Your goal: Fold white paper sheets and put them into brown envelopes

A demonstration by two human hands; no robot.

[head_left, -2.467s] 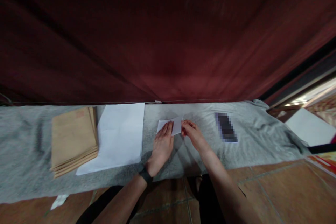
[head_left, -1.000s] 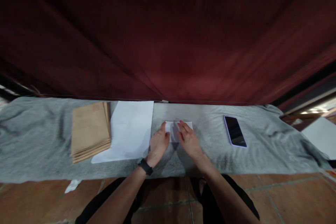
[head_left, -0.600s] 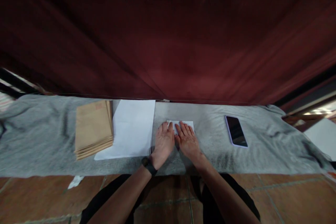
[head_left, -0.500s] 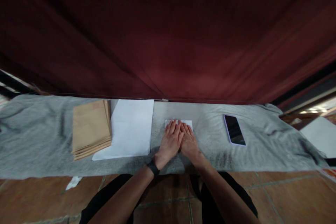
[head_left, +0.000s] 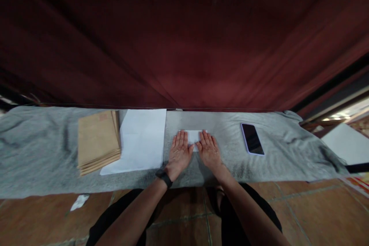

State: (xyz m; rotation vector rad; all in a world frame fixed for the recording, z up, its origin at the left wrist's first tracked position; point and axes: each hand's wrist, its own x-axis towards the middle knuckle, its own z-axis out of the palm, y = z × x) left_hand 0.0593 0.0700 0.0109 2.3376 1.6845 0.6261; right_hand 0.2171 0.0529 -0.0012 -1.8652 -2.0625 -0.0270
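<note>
Pressing that small white paper (head_left: 193, 137) down on the grey cloth (head_left: 230, 171), you've got your left hand (head_left: 180, 153) and right hand (head_left: 211, 154) palm-down over its two ends. Grip's wide open on both, fingers straight, not wrapped round anything. Progress-wise, I'd say it's pretty much flattened; can't tell if any folding's left. The big white sheets (head_left: 143, 138) by the brown envelopes (head_left: 98, 134) lie flat, no hand on them.

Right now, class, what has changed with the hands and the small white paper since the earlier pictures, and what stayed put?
The right hand no longer pinches the small white paper; after meeting, it and the left hand moved apart, now lying flat near its opposite ends. The brown stack, white sheets and phone stayed put.
</note>
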